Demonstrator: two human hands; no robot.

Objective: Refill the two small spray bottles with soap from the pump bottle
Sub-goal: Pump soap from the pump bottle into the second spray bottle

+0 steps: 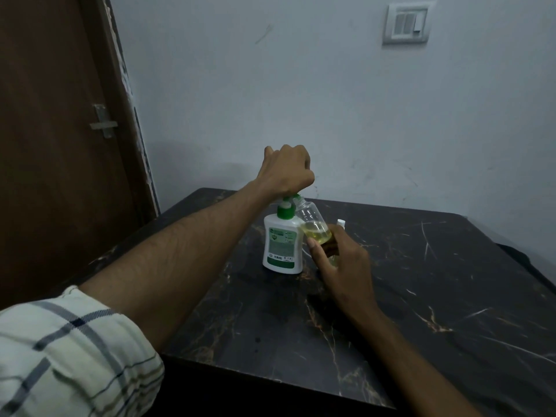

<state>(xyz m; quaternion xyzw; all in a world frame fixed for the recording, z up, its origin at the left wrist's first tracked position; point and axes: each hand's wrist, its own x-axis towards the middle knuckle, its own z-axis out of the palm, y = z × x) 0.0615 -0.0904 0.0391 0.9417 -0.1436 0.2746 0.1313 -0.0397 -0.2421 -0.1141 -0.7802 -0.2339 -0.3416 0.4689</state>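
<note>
A white pump bottle [282, 246] with a green collar and label stands on the dark marble table [436, 296]. My left hand [287, 173] is closed over its pump head, which is mostly hidden. My right hand [340, 260] holds a small clear spray bottle [313, 222], tilted with its open neck up against the pump spout; yellow soap lies in its lower part. Behind my right hand a white cap [340, 222] pokes up, perhaps the second spray bottle; its body is hidden.
The table stands in a corner against a pale wall. A brown door [60, 145] with a metal latch is at the left. A switch plate [406, 24] hangs on the wall, upper right.
</note>
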